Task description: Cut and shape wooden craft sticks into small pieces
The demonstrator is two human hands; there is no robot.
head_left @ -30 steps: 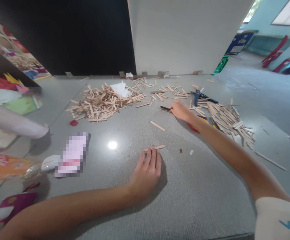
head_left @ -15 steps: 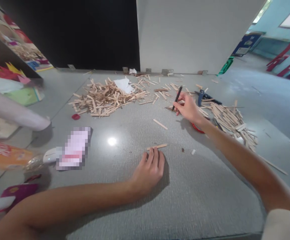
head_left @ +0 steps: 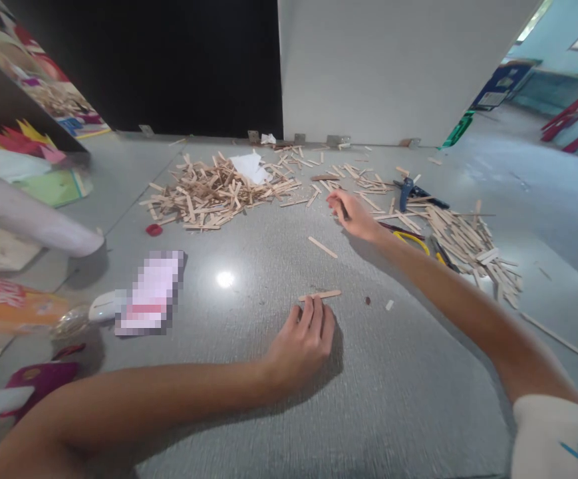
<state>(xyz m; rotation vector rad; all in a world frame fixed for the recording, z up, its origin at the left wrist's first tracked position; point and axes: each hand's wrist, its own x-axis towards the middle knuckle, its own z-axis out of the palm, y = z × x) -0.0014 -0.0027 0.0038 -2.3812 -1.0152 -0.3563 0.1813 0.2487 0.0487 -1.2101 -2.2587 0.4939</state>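
Note:
My left hand (head_left: 304, 339) rests on the grey surface, fingers bent and close together. Its fingertips press on a flat wooden craft stick (head_left: 327, 294), which pokes out past them. Farther forward, my right hand (head_left: 351, 214) is closed around a black pen (head_left: 344, 211); only a short dark part of the pen shows. That hand hovers beside loose sticks at the back, and its fingertips are slightly blurred. Between the two hands lies another single craft stick (head_left: 322, 247), untouched.
A heap of craft sticks (head_left: 209, 193) with white paper (head_left: 250, 167) lies back left. More sticks (head_left: 461, 236), a dark blue clamp-like tool (head_left: 406, 193) and a yellow-handled tool (head_left: 412, 239) lie right. A blurred-out pink item (head_left: 151, 293) and packets (head_left: 14, 303) are left. An upright panel (head_left: 398, 73) stands behind.
My right hand has moved left and turned, so the pen that stood upright in it is now mostly hidden. The yellow-handled tool has come into sight. My left hand stays on its stick.

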